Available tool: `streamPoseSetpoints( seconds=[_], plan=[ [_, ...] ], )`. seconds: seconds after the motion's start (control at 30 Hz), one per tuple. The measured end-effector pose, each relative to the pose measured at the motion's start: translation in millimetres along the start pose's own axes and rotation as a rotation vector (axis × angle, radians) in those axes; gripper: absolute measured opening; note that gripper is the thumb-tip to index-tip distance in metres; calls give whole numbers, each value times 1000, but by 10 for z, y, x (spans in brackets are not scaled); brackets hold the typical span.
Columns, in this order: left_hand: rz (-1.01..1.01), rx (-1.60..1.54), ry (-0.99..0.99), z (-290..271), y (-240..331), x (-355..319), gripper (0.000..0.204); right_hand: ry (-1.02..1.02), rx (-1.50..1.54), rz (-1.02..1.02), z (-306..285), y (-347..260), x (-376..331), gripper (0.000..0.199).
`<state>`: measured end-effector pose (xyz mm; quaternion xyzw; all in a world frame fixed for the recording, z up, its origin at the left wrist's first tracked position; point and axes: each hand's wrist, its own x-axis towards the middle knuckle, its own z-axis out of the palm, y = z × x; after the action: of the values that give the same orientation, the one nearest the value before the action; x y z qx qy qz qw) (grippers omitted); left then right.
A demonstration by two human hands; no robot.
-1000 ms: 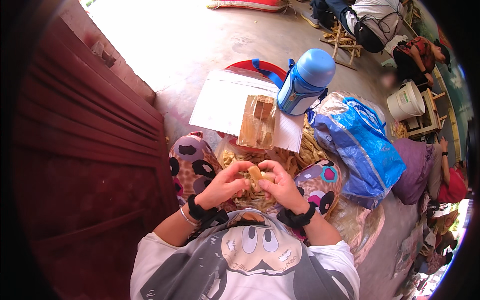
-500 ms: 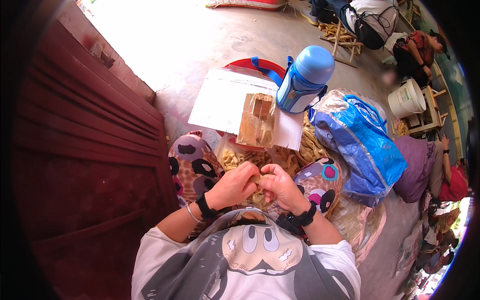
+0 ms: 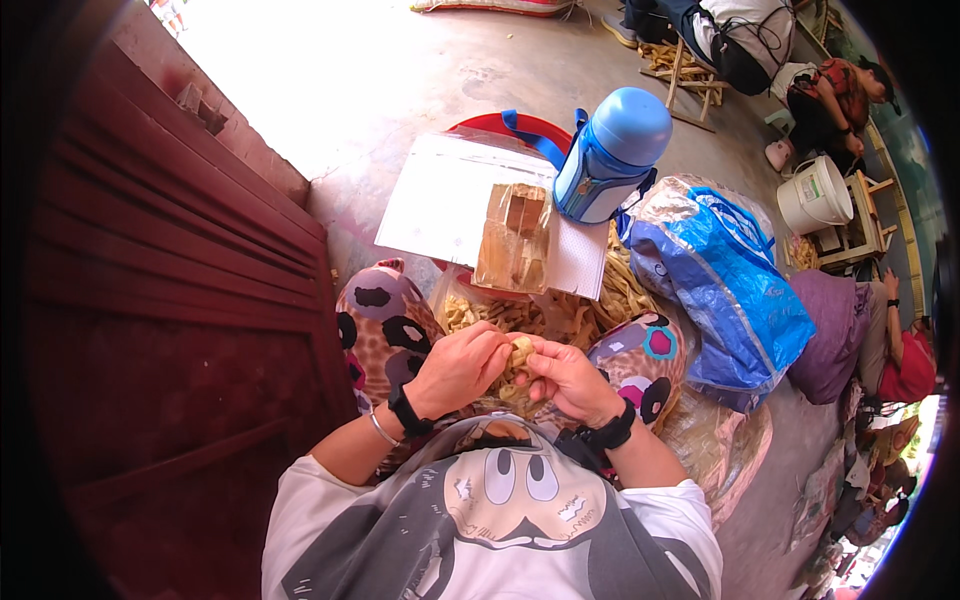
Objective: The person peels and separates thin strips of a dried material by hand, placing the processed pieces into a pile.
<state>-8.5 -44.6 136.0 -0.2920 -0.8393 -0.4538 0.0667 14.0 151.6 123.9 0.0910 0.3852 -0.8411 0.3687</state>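
Over my lap, my left hand (image 3: 458, 368) and my right hand (image 3: 572, 382) meet with bent fingers. Between them they pinch a pale yellow, folded strip (image 3: 521, 352) that looks like dried husk or leaf. My left fingertips are pressed to its left side and partly hidden behind the back of the hand. The right thumb and index finger grip its other side. Just beyond the hands, between my knees, lies a heap of similar tan strips (image 3: 480, 314), some of them in clear plastic.
Past the heap, a red round surface (image 3: 485, 124) bears white papers (image 3: 435, 205), a brown plastic-wrapped block (image 3: 512, 240) and a blue bottle (image 3: 615, 150). A blue woven bag (image 3: 735, 300) stands right. A dark red door (image 3: 180, 330) borders the left. People sit near a white bucket (image 3: 815, 193).
The fingers have shifted and the right hand is turned slightly, so more of the yellow strip shows between the hands, now looking like a folded bunch. The things around have stayed put.
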Motion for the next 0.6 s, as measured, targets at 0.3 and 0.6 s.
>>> streamPoseSetpoints(
  seconds=[0.3,0.6],
  plan=[
    [-450,-368,-238,-66,-83,-64,12,26,-354,119,32,-230,-97,28],
    [-445,-514,-243,-227,55,-161,15,215,-406,-34,-254,-298,-59,10]
  ],
)
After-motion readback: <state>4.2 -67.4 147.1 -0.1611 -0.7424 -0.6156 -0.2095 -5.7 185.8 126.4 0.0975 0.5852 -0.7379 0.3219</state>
